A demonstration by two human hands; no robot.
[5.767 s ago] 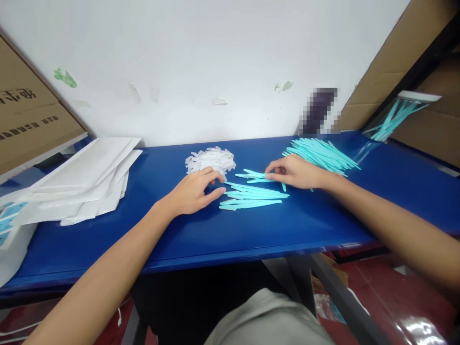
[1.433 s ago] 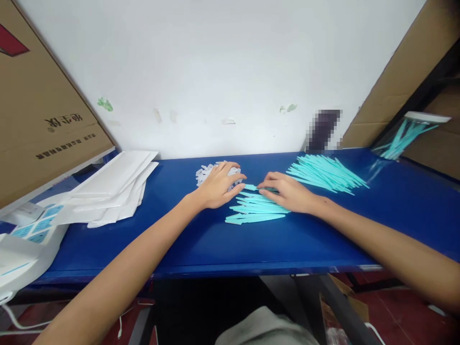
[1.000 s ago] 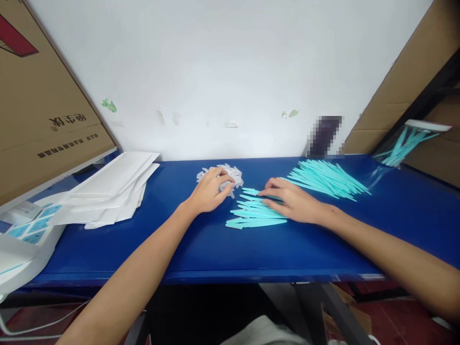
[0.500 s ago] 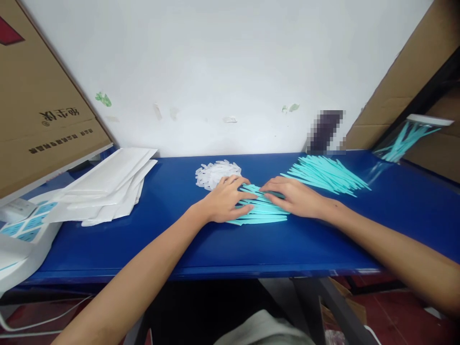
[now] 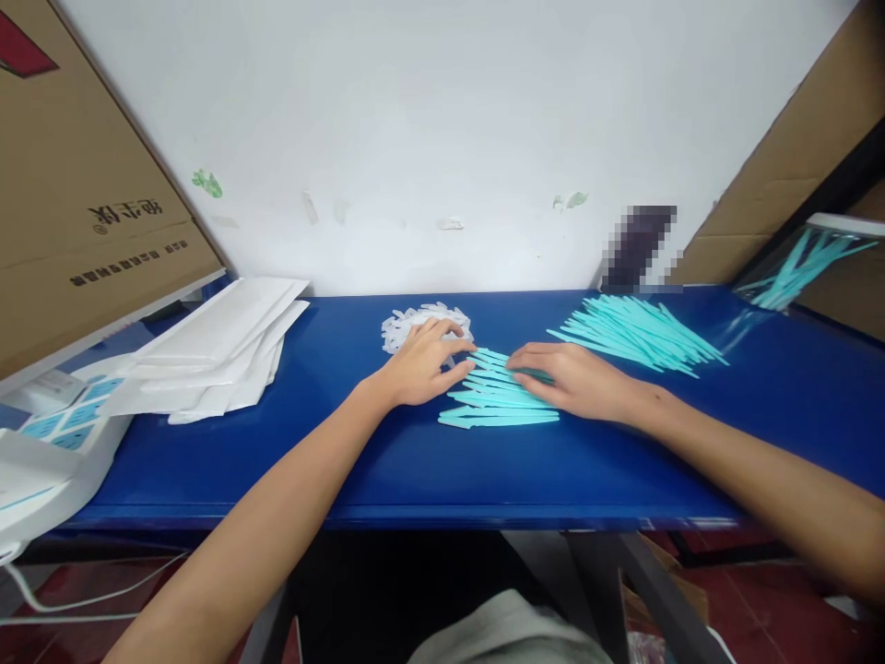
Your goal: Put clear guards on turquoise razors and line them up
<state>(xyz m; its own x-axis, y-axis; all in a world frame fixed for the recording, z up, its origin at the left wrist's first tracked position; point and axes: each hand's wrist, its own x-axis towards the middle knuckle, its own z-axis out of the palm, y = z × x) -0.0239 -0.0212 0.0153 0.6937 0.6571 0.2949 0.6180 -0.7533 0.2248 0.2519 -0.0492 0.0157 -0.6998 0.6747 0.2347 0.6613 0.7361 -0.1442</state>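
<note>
Slim turquoise sticks (image 5: 501,399), shaped like eyebrow razors, lie roughly side by side on the blue table in front of me. My left hand (image 5: 425,362) is at their left ends, thumb and fingers apart, holding nothing. Just behind it is a heap of small translucent white plastic pieces (image 5: 401,329), partly covered by that hand. My right hand (image 5: 563,376) rests over the right part of the row, its thumb apart from the fingers. Its fingertips touch the sticks, and some stick ends are hidden beneath it.
A larger pile of turquoise sticks (image 5: 640,334) lies at the back right, near a clear container (image 5: 781,277) with more sticks. White envelopes (image 5: 214,341) are stacked at left, beside a white device (image 5: 103,452). A cardboard box (image 5: 103,184) stands behind them.
My left hand has drawn back from the sticks toward the white pieces, uncovering the left ends. My right hand stays over the row. The view has shifted slightly.
</note>
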